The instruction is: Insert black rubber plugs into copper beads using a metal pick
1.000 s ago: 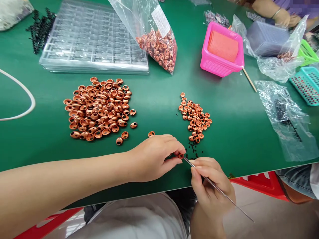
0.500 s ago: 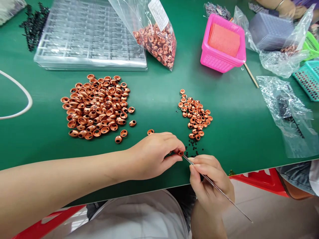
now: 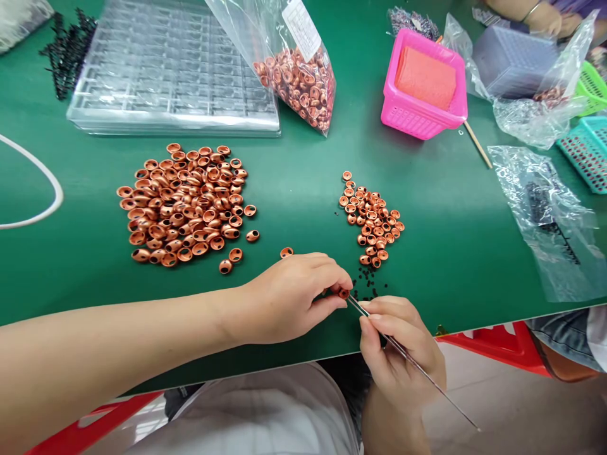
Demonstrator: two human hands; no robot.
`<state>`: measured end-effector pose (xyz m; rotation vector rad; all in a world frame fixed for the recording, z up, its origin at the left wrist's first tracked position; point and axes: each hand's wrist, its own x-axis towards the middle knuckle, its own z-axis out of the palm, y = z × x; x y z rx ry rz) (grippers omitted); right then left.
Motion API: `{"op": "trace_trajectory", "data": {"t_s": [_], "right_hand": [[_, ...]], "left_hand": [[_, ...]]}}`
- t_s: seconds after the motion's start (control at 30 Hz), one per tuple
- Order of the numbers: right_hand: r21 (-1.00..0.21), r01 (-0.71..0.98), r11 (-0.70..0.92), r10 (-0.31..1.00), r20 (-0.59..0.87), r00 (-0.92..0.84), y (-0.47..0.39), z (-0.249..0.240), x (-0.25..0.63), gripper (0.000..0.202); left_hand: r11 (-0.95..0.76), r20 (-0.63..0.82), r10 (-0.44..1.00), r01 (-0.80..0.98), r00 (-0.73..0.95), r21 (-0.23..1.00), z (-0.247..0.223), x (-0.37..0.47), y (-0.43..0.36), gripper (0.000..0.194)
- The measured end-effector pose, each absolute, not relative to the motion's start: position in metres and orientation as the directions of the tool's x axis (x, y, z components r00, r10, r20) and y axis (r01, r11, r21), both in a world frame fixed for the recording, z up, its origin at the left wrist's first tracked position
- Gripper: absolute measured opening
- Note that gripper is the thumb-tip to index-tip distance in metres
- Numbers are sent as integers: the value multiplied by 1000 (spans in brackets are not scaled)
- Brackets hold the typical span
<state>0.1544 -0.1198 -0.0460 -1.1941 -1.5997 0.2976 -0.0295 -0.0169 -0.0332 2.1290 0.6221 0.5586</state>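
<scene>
Metal tool (image 3: 408, 356) meeting a copper bead (image 3: 343, 293) between two hands

The left hand (image 3: 294, 300) is pinching the bead, thumb and fingertips closing down to its width and partly hiding it. The right hand (image 3: 408, 379) is gripping the slim tool, its fingers bunching tightly around the shaft. The tool's long axis is running diagonally, from the bead down and rightward past the right palm. Its tip is meeting the bead; whether it is entering a hole, I cannot tell. The bead is sitting at the left fingertips, that hand being nearer, and just up and leftward from the right fingers. Black bits (image 3: 367, 278) are lying on the table (image 3: 294, 189) nearby, just short of a small bead pile (image 3: 377, 218).
</scene>
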Motion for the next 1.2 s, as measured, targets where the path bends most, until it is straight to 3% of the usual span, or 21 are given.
{"op": "trace_trajectory", "data": {"t_s": [0.27, 0.87, 1.2], "right_hand": [[-717, 521, 462, 799, 592, 107, -121, -46, 155, 36], [-751, 490, 444, 813, 567, 132, -121, -48, 154, 38], [-783, 457, 422, 827, 540, 160, -124, -49, 152, 36]], "left_hand": [[-517, 139, 601, 251, 787, 819, -27, -29, -16, 6], [-556, 209, 589, 203, 781, 806, -35, -30, -17, 5], [-713, 292, 505, 202, 812, 672, -27, -29, -21, 16]]}}
